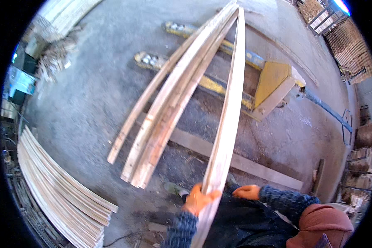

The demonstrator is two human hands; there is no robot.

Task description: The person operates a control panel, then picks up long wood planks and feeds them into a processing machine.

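Here, left hand clamped on plank, near end cropped; right hand: grip unclear

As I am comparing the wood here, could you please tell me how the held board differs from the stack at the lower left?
The left grip holds the board, while the stack lies untouched. The board slants up and to the right in the picture; the stack slants down and to the right. The stack comprises many layered strips. Both are long, pale wood.
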